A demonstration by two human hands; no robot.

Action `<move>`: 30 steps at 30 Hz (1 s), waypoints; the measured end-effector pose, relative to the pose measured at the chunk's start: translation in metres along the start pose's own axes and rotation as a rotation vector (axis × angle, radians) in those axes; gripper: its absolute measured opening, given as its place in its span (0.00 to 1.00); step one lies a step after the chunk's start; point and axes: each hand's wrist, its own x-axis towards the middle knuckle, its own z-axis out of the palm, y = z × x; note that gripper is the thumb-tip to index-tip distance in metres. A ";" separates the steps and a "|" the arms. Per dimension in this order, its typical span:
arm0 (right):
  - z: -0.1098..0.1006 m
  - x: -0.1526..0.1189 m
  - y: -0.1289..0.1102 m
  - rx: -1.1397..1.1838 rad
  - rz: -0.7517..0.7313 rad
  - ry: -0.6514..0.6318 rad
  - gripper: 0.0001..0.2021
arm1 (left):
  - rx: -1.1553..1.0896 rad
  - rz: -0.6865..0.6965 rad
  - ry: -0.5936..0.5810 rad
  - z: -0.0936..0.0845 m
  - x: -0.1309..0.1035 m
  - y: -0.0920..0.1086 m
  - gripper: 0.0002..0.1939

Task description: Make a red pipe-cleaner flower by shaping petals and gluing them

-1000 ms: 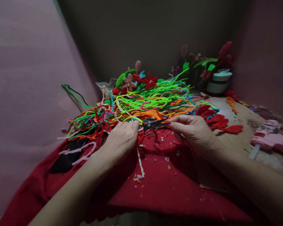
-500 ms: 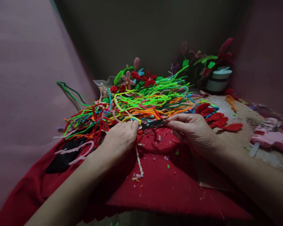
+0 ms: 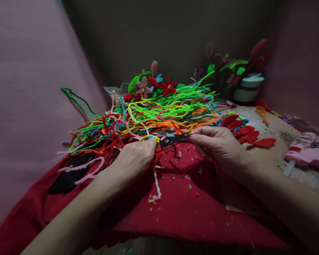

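Closed around the handle end of a pair of black scissors (image 3: 175, 139) is my left hand (image 3: 136, 154). The blades point right, toward my right hand (image 3: 216, 143), whose thumb and forefinger pinch together at the blade tips. Whatever lies between those fingers is too small to make out. A bit of red fuzzy pipe cleaner (image 3: 157, 158) shows beside my left hand, below the scissors. Under both hands lies a red cloth (image 3: 186, 209) with small coloured clippings and a short cream pipe cleaner (image 3: 156, 182) on it.
Behind the hands spreads a heap of coloured pipe cleaners (image 3: 162, 111), with fuzzy flowers (image 3: 168, 86) beyond. Red petals (image 3: 246, 134) and a pink glue gun (image 3: 305, 152) lie on the board at right. A lidded jar (image 3: 248, 88) stands farther back; a black phone-like slab (image 3: 65, 179) lies left.
The view has shifted slightly. Both hands keep almost the same pose, and the scissors stay stretched between them.
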 end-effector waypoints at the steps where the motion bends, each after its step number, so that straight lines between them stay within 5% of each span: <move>1: 0.000 0.000 0.000 0.003 -0.001 -0.002 0.10 | -0.005 0.011 -0.020 0.000 -0.001 0.001 0.07; 5: 0.000 0.000 0.001 0.037 0.005 -0.025 0.10 | -0.036 -0.004 -0.065 -0.003 0.000 -0.003 0.08; 18: -0.002 0.002 0.001 0.105 0.044 -0.021 0.07 | 0.053 -0.023 0.196 0.006 0.000 -0.009 0.10; 30: -0.002 0.002 0.005 0.129 0.088 -0.098 0.06 | 0.075 -0.019 0.127 0.002 0.001 -0.006 0.08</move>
